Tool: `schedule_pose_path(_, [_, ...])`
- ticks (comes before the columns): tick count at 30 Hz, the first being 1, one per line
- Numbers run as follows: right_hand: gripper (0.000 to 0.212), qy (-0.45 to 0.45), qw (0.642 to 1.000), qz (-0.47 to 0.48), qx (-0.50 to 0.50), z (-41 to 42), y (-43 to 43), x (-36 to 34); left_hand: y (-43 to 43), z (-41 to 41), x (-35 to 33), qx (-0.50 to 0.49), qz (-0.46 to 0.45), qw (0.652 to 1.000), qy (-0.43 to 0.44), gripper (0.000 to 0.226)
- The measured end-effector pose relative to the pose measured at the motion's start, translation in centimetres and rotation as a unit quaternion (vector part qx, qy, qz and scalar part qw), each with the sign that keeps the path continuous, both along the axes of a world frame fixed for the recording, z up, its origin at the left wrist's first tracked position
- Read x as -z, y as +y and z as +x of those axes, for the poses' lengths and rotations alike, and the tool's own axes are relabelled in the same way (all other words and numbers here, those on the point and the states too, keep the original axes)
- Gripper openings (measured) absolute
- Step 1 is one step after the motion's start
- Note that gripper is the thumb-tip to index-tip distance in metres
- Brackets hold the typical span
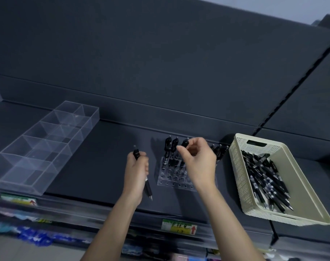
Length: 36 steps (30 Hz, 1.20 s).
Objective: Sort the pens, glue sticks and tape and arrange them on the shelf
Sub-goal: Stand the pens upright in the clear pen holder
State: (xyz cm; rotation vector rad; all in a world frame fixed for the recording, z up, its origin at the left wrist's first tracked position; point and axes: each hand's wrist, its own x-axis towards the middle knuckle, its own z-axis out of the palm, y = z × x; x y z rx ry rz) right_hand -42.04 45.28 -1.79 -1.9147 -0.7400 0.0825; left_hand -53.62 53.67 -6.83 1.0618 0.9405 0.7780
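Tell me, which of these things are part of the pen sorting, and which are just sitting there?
In use: left hand gripping a pen; right hand over the pens standing in the clear stand; basket of loose pens.
Just there for now: clear divided tray; shelf price label.

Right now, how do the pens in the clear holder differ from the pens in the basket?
The holder pens stand upright in separate holes of the clear holder; the basket pens lie in a crossing heap in the basket. The holder pens are few, in its back rows only; the basket pens are many. Both are black pens.
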Motion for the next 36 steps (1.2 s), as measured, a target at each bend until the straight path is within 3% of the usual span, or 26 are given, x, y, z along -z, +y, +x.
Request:
schedule_pose_path(4, [0.023, -0.021, 0.999, -0.047, -0.016, 0.0, 0.6, 0.9, 0.0, -0.1, -0.3, -0.006, -0.041, 0.997, -0.057, 0.013])
schedule_pose_path(8, [0.023, -0.043, 0.995, -0.09, -0.027, -0.2, 0.9, 1.5, -0.2, -0.4, -0.1, 0.009, -0.022, 0.996, -0.081, 0.013])
schedule_pose_path(14, [0.026, -0.08, 0.99, -0.115, -0.034, -0.2, 0.9, 1.5, -0.7, -0.9, -0.4, -0.004, -0.013, 0.996, -0.084, 0.008])
schedule_pose_path(19, [0.03, -0.099, 0.98, -0.164, -0.06, 0.0, 1.0, 1.1, -1.1, -1.1, -0.6, -0.005, 0.039, 0.999, -0.034, 0.007])
schedule_pose_path(24, [0.02, 0.026, 0.984, -0.157, -0.081, 0.0, -1.1, 1.1, -1.5, -1.3, -1.1, -0.006, 0.045, 0.998, -0.049, 0.005])
schedule_pose_path(28, [0.018, 0.194, 0.952, -0.122, -0.204, -1.4, -2.2, 1.1, -2.5, -0.7, -1.9, 0.022, 0.053, 0.995, -0.079, 0.007])
schedule_pose_path(33, [0.014, 0.123, 0.962, -0.094, -0.227, -1.3, -2.8, 1.0, -3.4, 0.4, -2.3, 0.049, 0.071, 0.993, -0.084, 0.01])
schedule_pose_path(36, [0.017, 0.056, 0.964, -0.135, -0.22, -1.2, -3.4, 0.7, -3.4, 0.7, -2.0, 0.044, 0.07, 0.994, -0.073, 0.007])
